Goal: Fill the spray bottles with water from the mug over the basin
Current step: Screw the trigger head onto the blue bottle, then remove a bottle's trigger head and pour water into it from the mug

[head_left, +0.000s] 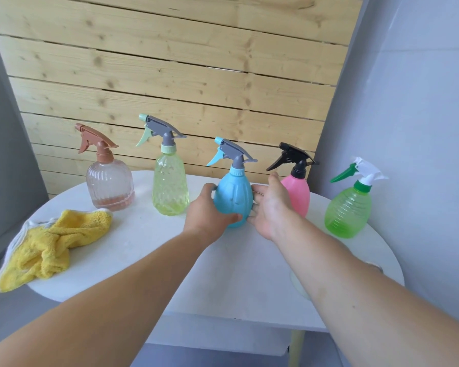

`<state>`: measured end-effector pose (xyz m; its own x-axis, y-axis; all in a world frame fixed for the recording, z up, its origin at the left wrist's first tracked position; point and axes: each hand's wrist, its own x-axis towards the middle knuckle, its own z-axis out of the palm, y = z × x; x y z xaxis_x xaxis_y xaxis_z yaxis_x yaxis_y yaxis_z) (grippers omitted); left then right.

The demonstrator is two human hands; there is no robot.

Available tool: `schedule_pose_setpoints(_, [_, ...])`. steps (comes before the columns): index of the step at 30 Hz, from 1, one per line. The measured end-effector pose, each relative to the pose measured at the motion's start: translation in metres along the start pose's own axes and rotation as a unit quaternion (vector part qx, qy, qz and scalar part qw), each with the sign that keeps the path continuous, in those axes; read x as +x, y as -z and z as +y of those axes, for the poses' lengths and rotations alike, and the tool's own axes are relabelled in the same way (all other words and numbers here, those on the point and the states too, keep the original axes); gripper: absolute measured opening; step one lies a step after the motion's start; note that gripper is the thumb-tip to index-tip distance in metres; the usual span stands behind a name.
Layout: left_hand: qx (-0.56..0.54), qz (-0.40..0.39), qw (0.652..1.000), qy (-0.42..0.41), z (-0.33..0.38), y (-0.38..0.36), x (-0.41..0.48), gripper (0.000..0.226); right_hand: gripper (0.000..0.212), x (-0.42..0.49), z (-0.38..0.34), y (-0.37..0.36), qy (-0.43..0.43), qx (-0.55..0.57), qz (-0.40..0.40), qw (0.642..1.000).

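A: How are the hands set?

B: Both arms reach forward over the white round table (pixel 143 247). The left hand (pixel 206 210) grips the blue spray bottle (pixel 232 197) from its left side, thumb lying across the lower front and fingers curled round the back. The right hand (pixel 269 205) is on the bottle's right side, fingers fairly straight with the tips against the plastic and the thumb raised.

A: Where does that bottle stand?

B: Upright on the table, in the middle of a row of five. To its left are a yellow-green clear bottle (pixel 170 186) and a ribbed clear bottle with a brown trigger (pixel 109 184). To its right are a pink bottle with a black trigger (pixel 298 197) and a green bottle (pixel 349 210).

A: Anything you can't make out?

B: The right hand covers part of the pink bottle's left side. I can't tell how far the right fingers wrap behind the blue bottle. A pale rounded shape (pixel 298 286) shows under the right forearm, but the arm hides most of it. A yellow cloth (pixel 53 245) hangs over the table's left edge.
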<state>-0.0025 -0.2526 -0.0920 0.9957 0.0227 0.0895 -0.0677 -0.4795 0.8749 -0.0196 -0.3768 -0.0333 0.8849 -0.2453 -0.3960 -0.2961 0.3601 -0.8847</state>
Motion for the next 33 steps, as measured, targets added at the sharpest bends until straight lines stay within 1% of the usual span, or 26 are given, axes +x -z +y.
schedule_pose_setpoints(7, [0.027,-0.006,1.0,0.01,0.004,-0.002,0.001,0.088,0.061,0.005,0.0,0.0,0.01,-0.008,0.015,1.0])
schedule_pose_setpoints(11, [0.037,-0.023,0.999,0.025,0.006,0.001,-0.002,0.099,0.061,-0.001,-0.01,0.007,0.021,-0.052,0.037,0.998])
schedule_pose_setpoints(13, [0.046,-0.022,0.998,0.027,0.011,0.004,-0.005,0.101,0.055,-0.006,-0.019,0.016,0.043,-0.069,0.039,0.996])
schedule_pose_setpoints(15, [0.057,-0.003,0.998,0.028,0.015,0.008,-0.01,0.095,0.044,-0.015,-0.032,0.028,0.078,-0.1,0.052,0.991])
schedule_pose_setpoints(17, [0.066,0.015,0.997,0.027,0.016,0.01,-0.016,0.08,0.029,-0.02,-0.046,0.045,0.13,-0.168,0.08,0.974])
schedule_pose_setpoints(19, [0.08,0.009,0.996,0.027,0.016,0.012,-0.022,0.062,0.027,-0.023,-0.057,0.065,0.186,-0.24,0.116,0.946])
schedule_pose_setpoints(20, [0.085,0.0,0.996,0.03,0.016,0.013,-0.024,0.053,0.024,-0.024,-0.061,0.072,0.197,-0.269,0.125,0.934])
schedule_pose_setpoints(22, [0.077,-0.029,0.996,0.032,0.018,0.012,-0.028,0.036,0.023,-0.021,-0.063,0.084,0.187,-0.314,0.135,0.921])
schedule_pose_setpoints(24, [0.046,-0.069,0.996,0.023,0.021,0.006,-0.032,0.026,0.023,-0.015,-0.062,0.091,0.17,-0.35,0.131,0.912])
schedule_pose_setpoints(26, [0.015,-0.108,0.994,0.023,0.028,-0.002,-0.036,0.022,0.021,-0.007,-0.058,0.092,0.17,-0.371,0.115,0.906])
schedule_pose_setpoints(28, [0.011,-0.123,0.992,0.02,0.035,-0.008,-0.039,0.023,0.025,0.002,-0.054,0.091,0.166,-0.376,0.103,0.906])
schedule_pose_setpoints(31, [0.039,-0.104,0.993,0.023,0.039,-0.012,-0.04,0.026,0.043,0.018,-0.05,0.09,0.18,-0.361,0.102,0.909])
schedule_pose_setpoints(33, [0.06,-0.07,0.995,0.03,0.038,-0.013,-0.039,0.029,0.054,0.025,-0.047,0.09,0.202,-0.346,0.11,0.91])
